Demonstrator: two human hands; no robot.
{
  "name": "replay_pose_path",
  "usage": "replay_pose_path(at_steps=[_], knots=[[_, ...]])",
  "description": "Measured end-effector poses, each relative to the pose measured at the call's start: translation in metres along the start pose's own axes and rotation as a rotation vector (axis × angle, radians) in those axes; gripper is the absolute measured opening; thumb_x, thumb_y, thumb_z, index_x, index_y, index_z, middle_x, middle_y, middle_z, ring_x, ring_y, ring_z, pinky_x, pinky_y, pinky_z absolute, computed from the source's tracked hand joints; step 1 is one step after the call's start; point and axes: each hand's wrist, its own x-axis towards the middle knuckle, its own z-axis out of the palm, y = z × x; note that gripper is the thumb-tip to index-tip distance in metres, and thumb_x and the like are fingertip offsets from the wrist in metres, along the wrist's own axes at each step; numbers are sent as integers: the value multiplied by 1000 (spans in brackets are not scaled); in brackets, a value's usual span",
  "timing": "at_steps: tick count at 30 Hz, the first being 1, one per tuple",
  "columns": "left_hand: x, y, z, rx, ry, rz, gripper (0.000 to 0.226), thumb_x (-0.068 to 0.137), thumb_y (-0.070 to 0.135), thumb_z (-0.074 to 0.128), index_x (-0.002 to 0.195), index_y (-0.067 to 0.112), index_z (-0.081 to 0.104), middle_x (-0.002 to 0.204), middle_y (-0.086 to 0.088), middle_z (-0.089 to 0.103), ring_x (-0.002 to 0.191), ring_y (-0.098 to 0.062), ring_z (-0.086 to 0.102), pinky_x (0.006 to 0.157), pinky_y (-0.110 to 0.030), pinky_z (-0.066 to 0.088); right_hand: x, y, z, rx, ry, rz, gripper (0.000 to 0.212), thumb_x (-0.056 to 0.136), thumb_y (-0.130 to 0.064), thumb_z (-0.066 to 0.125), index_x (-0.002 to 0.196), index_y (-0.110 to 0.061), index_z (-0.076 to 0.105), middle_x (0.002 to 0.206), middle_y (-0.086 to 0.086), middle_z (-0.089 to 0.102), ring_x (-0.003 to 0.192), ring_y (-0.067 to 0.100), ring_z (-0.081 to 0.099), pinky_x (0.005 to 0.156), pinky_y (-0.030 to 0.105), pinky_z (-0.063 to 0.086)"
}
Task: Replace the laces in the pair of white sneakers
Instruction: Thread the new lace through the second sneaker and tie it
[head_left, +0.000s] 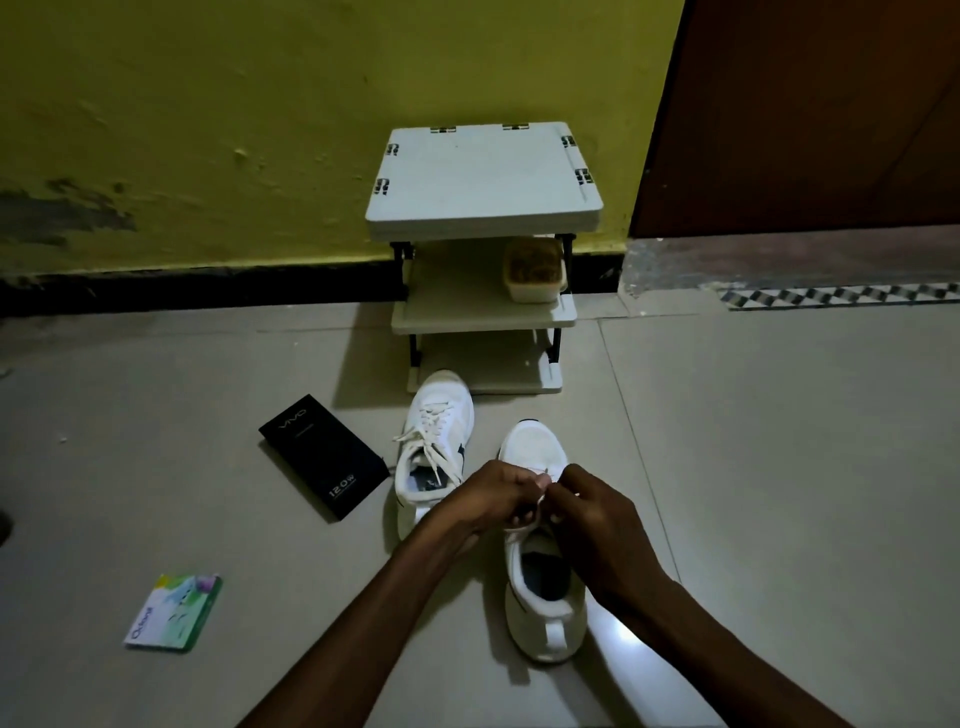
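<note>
A person's 2 bare hands meet over the near sneaker, which stands on the tiled floor with its toe towards a yellow wall. The left hand and right hand are both curled tight, their fingers pinching a pale lace over the shoe's eyelet area. How far that shoe is threaded cannot be told, as the hands cover it.

The far sneaker stands just beside it to the left, its own laces threaded but untied, with loose ends trailing over the opening.

A black box printed "vivo" and "120W" lies closed on the floor near the far sneaker. A green-and-white packet lies well apart, at lower left.

Against the wall stands a white 3-tier rack. On its middle shelf, to the right, sits a pale tub filled with brownish matter that is too dim to identify.
</note>
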Motion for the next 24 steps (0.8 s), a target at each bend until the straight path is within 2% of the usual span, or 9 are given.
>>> replay_pose_path(at_steps=[3, 5, 7, 10, 14, 16, 19, 22, 24], knots=[[5, -7, 2, -53, 96, -21, 18, 92, 11, 62, 83, -2, 70, 59, -7, 56, 49, -9, 44, 50, -16, 38, 1, 2, -4, -3, -22, 48, 18, 68, -11, 77, 82, -16, 66, 73, 1, 55, 58, 21, 52, 48, 22, 36], [7, -14, 4, -8, 167, 19, 23, 88, 18, 69, 67, 11, 70, 54, -1, 57, 47, -6, 46, 53, -17, 40, 0, 1, -8, 16, -13, 71, 10, 68, -14, 71, 74, -19, 66, 69, -1, 57, 56, 20, 55, 46, 25, 42], [9, -16, 6, 132, 252, 98, 24, 85, 25, 73, 62, 20, 70, 52, 8, 61, 50, -3, 53, 60, -18, 43, -3, -1, -13, -11, -28, 90, 6, 67, -16, 68, 69, -21, 67, 63, -2, 56, 52, 19, 56, 42, 27, 43], [10, -19, 6, 467, 415, 223, 14, 83, 25, 74, 70, 21, 72, 65, 9, 67, 64, -3, 62, 65, -21, 48, -11, 4, -18, -43, -92, 194, 10, 63, -11, 65, 66, -21, 64, 61, -3, 55, 51, 21, 55, 41, 31, 43], [10, -29, -2, 690, 481, 229, 17, 83, 28, 71, 69, 21, 67, 75, 2, 71, 73, -14, 65, 67, -29, 50, -20, 14, -23, 15, -245, 411, 27, 66, -1, 69, 76, -26, 72, 72, -7, 64, 67, 15, 64, 54, 16, 37], [10, -32, -3, 714, 467, 235, 16, 83, 29, 70, 69, 22, 67, 75, 2, 72, 73, -14, 65, 67, -29, 50, -18, 16, -25, 125, -288, 481, 28, 68, 0, 66, 75, -27, 72, 74, -9, 67, 73, 5, 66, 60, 14, 44], [10, -31, -10, 458, 360, 244, 14, 86, 23, 70, 72, 24, 72, 73, 6, 72, 69, -10, 66, 65, -25, 50, -9, 16, -31, 388, -244, 573, 13, 76, -13, 76, 69, -24, 72, 62, -9, 68, 62, 2, 66, 62, 21, 54], [5, -24, -19, 76, 185, 193, 16, 89, 6, 67, 81, 16, 76, 63, 9, 70, 59, -3, 61, 58, -20, 46, -1, 15, -38, 868, -179, 787, 5, 80, -4, 75, 77, -9, 75, 72, 9, 72, 64, 17, 67, 66, 28, 58], [1, -20, -19, -10, 145, 159, 15, 88, 0, 66, 85, 11, 75, 62, 8, 69, 61, -2, 62, 59, -19, 48, 4, 12, -40, 1087, -188, 881, 4, 83, -2, 71, 85, -1, 74, 78, 17, 70, 69, 21, 64, 70, 30, 58]])
